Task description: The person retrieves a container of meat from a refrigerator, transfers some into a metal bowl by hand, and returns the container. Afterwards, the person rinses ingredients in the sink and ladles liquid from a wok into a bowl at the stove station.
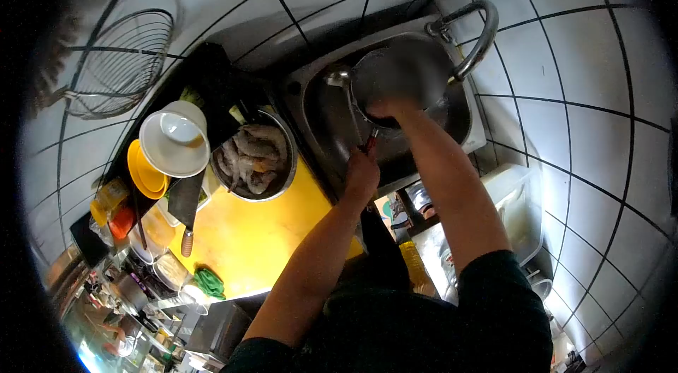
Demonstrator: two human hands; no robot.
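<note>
A dark, round wok sits tilted in the metal sink, its inside blurred. My left hand is closed around a red handle at the wok's near edge. Inside the wok, low against its near side, is my right hand; its fingers are smeared and dark, so whether it grips anything is hidden. A metal ladle lies at the wok's left rim, its shaft running down toward my left hand. The curved faucet arches over the sink's right corner.
Left of the sink, a metal bowl of greyish raw pieces stands on a yellow cutting board. A cleaver, white tub, yellow bowl and green cloth are farther left. A wire strainer hangs on the tiled wall.
</note>
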